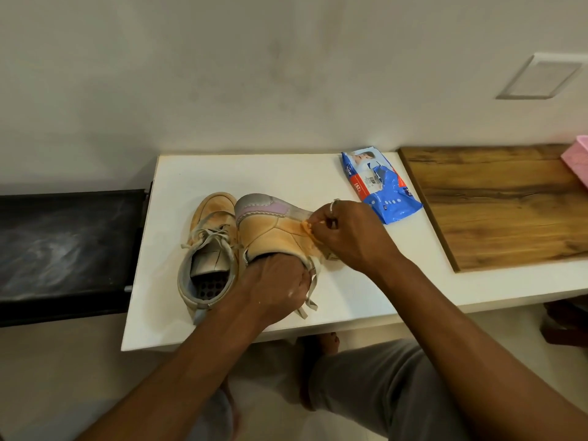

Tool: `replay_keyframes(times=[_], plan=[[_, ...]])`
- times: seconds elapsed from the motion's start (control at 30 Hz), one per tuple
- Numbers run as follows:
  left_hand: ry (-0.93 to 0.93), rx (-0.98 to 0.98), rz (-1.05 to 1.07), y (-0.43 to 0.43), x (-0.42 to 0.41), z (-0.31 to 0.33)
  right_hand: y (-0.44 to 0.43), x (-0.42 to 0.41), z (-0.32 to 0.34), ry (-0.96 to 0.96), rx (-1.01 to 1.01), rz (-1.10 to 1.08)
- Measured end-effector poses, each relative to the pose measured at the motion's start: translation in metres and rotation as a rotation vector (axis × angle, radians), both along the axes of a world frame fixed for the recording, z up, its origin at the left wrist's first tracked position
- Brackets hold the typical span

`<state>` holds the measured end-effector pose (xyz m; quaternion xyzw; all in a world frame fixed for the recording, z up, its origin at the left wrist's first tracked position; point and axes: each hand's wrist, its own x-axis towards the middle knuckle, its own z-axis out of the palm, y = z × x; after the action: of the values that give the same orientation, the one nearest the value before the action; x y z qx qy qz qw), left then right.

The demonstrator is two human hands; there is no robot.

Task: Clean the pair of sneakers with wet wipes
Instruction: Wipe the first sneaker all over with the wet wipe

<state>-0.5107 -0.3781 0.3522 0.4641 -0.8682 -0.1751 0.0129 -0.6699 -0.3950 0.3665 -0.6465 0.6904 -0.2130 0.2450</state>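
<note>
Two tan sneakers with grey and lilac trim lie on the white table. The left sneaker stands upright, its opening toward me. The right sneaker is tipped on its side; my left hand is pushed into its opening and holds it. My right hand pinches a wet wipe, stained orange, against the sneaker's side near the sole. A ring shows on one finger of that hand. The blue wet wipes pack lies on the table behind my right hand, its flap torn open.
A wooden board covers the table's right part, with a pink object at its far corner. A black surface adjoins the table on the left. The wall stands close behind. My knee and bare foot are under the front edge.
</note>
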Motion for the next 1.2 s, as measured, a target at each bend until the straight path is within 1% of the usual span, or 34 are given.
replay_keyframes(times=[0.07,0.17,0.23,0.3,0.4,0.43,0.47,0.57,0.63,0.73,0.8,0.87,0.93,1.0,1.1,1.13,1.2], plan=[[0.003,0.006,0.011,0.000,-0.001,0.001,0.001,-0.001,-0.001,0.034,-0.004,-0.028],[0.025,0.011,0.019,0.001,-0.003,0.000,0.007,0.018,0.003,-0.107,-0.074,0.075],[0.014,0.018,0.025,0.002,-0.001,0.000,0.008,0.026,0.005,-0.136,-0.068,0.121],[-0.006,0.010,0.019,0.001,0.000,0.000,0.005,0.019,0.004,-0.107,-0.044,0.100],[-0.014,0.000,0.009,0.001,0.000,0.002,0.003,-0.001,0.000,-0.015,0.018,-0.008],[-0.016,0.002,0.005,0.001,0.000,0.002,0.004,-0.004,0.000,-0.014,0.041,-0.023],[-0.021,0.000,-0.001,0.001,0.000,0.003,0.005,-0.004,0.001,-0.050,0.047,-0.010],[-0.031,-0.019,-0.034,0.002,-0.001,0.003,0.011,0.008,0.006,-0.242,0.026,0.127],[-0.046,-0.019,-0.038,0.002,0.000,0.002,0.011,0.012,0.008,-0.285,0.061,0.190],[-0.116,-0.038,-0.086,0.002,0.000,0.002,0.011,0.004,0.012,-0.361,0.167,0.242],[-0.138,-0.048,-0.119,0.003,-0.001,0.003,0.013,-0.002,0.012,-0.397,0.177,0.247],[-0.100,-0.053,-0.092,0.002,-0.002,0.003,0.013,0.000,0.008,-0.381,0.095,0.189],[-0.072,-0.044,-0.051,0.001,-0.002,0.002,0.012,0.007,0.004,-0.318,0.020,0.155],[-0.087,-0.040,-0.062,0.002,-0.002,0.002,0.012,0.010,0.004,-0.290,0.035,0.173],[-0.132,-0.051,-0.124,0.005,-0.002,0.003,0.014,0.004,0.008,-0.328,0.129,0.219],[-0.125,-0.048,-0.129,0.005,-0.002,0.003,0.014,0.003,0.008,-0.336,0.119,0.226],[-0.093,-0.056,-0.119,0.003,-0.002,0.003,0.015,0.007,0.007,-0.333,0.030,0.199]])
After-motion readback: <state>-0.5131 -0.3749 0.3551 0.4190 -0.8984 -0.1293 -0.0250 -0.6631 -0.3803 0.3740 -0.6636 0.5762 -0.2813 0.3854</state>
